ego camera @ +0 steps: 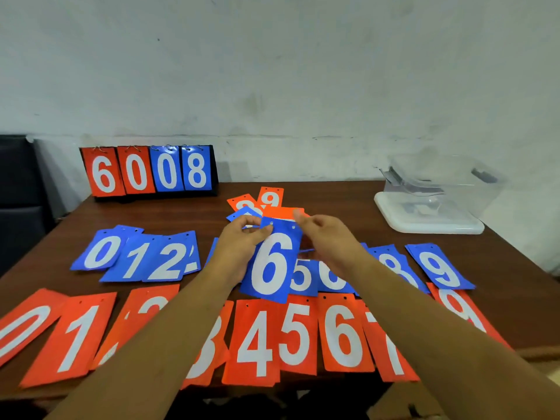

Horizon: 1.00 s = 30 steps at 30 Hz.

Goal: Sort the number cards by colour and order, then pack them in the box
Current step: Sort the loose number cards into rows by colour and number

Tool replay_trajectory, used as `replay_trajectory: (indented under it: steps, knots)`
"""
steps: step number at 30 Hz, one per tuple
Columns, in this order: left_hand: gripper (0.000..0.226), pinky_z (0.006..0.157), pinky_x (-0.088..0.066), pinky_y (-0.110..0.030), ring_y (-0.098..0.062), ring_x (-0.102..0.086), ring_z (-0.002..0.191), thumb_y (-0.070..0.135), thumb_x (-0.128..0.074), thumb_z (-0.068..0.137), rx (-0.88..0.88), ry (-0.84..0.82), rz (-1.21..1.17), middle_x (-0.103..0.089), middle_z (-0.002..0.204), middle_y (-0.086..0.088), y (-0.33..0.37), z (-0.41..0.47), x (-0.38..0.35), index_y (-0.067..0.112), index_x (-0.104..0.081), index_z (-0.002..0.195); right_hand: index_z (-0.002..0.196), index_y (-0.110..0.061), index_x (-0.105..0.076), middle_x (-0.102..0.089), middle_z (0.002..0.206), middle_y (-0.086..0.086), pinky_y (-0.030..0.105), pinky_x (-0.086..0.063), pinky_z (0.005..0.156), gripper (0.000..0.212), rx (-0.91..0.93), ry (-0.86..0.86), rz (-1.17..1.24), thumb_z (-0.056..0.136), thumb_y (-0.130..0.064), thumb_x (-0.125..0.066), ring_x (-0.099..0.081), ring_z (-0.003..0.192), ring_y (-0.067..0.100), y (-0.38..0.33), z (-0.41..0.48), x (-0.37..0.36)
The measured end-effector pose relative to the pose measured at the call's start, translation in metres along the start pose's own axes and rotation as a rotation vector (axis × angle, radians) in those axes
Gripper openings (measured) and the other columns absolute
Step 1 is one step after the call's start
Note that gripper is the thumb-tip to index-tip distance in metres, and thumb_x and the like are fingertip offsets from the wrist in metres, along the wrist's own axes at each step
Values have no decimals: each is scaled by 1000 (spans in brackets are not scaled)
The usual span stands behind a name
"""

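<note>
My left hand pinches the top left corner of a blue card with a 6 and holds it above the blue row. My right hand hovers at the card's top right edge with loosely bent fingers; whether it touches the card is unclear. A blue row of cards 0, 1, 2 lies at the left, with blue 5, 6, 8 and 9 at the right. Along the table's front runs the orange row, 0 to 9. A small unsorted pile of orange and blue cards lies behind my hands.
A clear plastic box stands on its white lid at the back right of the wooden table. A flip scoreboard showing 6008 stands at the back left. A dark chair is at far left.
</note>
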<state>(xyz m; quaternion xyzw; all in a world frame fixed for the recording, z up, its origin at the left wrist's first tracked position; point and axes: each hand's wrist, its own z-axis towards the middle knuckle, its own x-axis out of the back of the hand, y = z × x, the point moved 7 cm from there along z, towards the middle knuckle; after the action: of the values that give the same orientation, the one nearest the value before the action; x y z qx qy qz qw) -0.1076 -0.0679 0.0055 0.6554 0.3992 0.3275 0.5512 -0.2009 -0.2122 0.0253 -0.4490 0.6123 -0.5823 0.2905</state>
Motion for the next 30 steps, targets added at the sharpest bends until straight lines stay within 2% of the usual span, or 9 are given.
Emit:
replay_trajectory:
  steps: [2,4,8,13,19,22,25,28,30]
  knots:
    - [23,59,-60,-33,-21,-74,79,27,-75,83,-18,14,12,-73,98,-7,-1,-1,0,19,-60,100,103,-9,-64,-73,98,7,35,-62,73,27,8,-18,-159,89,-32,-68,-73,86,18,7,-3,0]
    - [26,71,-62,-40,-21,-72,89,27,-75,83,-38,74,37,-70,109,-6,-1,1,6,21,-62,104,103,-8,-65,-72,98,7,35,-62,71,21,30,49,-224,88,-22,-71,-72,87,18,13,2,16]
    - [19,73,-49,-30,-14,-54,102,24,-65,93,-49,262,140,-57,128,-2,-3,4,30,25,-59,111,103,-10,-61,-70,93,8,32,-58,61,24,23,243,-366,85,-18,-75,-70,79,20,27,18,74]
    - [23,79,-44,-36,-18,-43,109,16,-58,96,41,330,134,-47,139,-3,-16,8,42,24,-60,118,105,-5,-61,-66,88,10,25,-46,51,29,-49,361,-599,83,-16,-76,-61,67,16,58,37,112]
    - [25,63,-46,-25,-19,-48,107,13,-61,94,31,313,177,-49,133,-4,-27,16,44,22,-57,117,119,-9,-57,-63,113,11,35,-53,78,36,-88,351,-833,87,-20,-71,-58,95,23,79,57,100]
    - [28,63,-48,-25,-19,-50,107,12,-64,92,14,286,182,-49,127,-1,-30,20,46,23,-53,116,125,-12,-54,-52,126,13,39,-47,94,44,-61,400,-979,88,-27,-70,-49,116,29,79,59,96]
    - [34,67,-53,-28,-19,-57,103,13,-66,91,3,220,175,-54,117,1,-32,21,40,24,-50,118,122,-14,-57,-51,123,8,34,-48,90,38,59,411,-801,92,-38,-63,-53,111,24,59,56,79]
    - [44,82,-57,-39,-20,-64,103,10,-69,88,31,74,99,-64,108,-1,-35,17,15,25,-46,122,106,-17,-63,-66,101,0,27,-50,72,34,71,191,-439,95,-48,-52,-62,87,14,40,47,42]
    - [45,86,-58,-43,-22,-67,103,10,-70,88,34,-37,85,-67,107,-4,-35,11,-10,25,-45,123,109,-19,-62,-66,97,-5,23,-49,66,33,44,90,-297,95,-47,-53,-62,82,9,35,36,27]
